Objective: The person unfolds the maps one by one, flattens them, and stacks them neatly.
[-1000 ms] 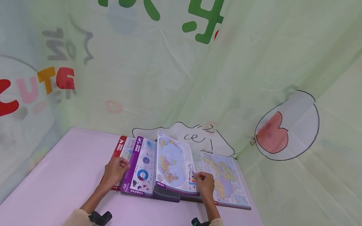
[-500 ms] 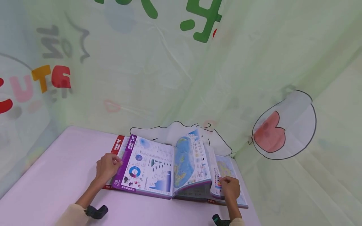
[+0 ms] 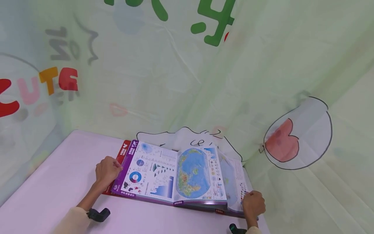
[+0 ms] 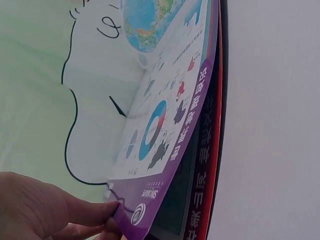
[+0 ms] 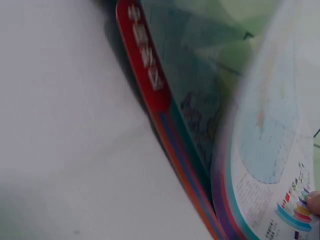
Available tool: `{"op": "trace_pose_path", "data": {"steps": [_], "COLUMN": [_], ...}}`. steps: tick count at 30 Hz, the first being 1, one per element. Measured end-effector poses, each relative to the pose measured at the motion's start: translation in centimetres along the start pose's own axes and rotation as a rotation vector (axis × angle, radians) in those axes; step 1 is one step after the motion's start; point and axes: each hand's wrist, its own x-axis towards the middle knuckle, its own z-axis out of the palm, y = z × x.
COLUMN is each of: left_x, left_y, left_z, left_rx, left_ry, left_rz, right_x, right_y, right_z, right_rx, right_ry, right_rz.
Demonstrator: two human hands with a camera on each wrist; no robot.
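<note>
A folding map with a purple left border lies spread over a red-bordered map. My left hand pinches the purple map's left edge; in the left wrist view its lower corner is lifted off the red-edged map. At the far right, my right hand pinches the edge of the purple map's right panel. That panel curves up above the red map's edge in the right wrist view, where only a fingertip shows. The middle panel bears a blue world map.
Both maps lie on a pale pinkish table, near its back and right edges. A printed pale green curtain hangs close behind. Black cameras are strapped to both wrists.
The right hand has moved rightward, drawing out the purple map's folded panels. The middle panel has come down flatter. The left hand, still pinching the left edge, has shifted slightly left.
</note>
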Motion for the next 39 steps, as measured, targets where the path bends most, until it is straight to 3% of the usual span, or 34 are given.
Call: {"op": "trace_pose_path", "data": {"steps": [14, 23, 27, 39], "left_x": [1.0, 1.0, 0.7, -0.2], "left_y": [-1.1, -1.1, -1.2, -1.6], "left_z": [-0.8, -1.2, -1.2, -1.2], "left_rx": [0.045, 0.068, 0.073, 0.063], "left_ry": [0.021, 0.063, 0.066, 0.085], "left_rz": [-0.037, -0.002, -0.017, -0.009], "right_x": [2.3, 3.7, 3.9, 4.7], "right_y": [1.0, 2.2, 2.5, 4.5], "right_z": [0.5, 1.7, 1.9, 4.3], "right_rx": [-0.138, -0.116, -0.09, -0.11], "right_ry": [0.028, 0.027, 0.021, -0.066], "right_rz": [0.062, 0.065, 0.064, 0.108]}}
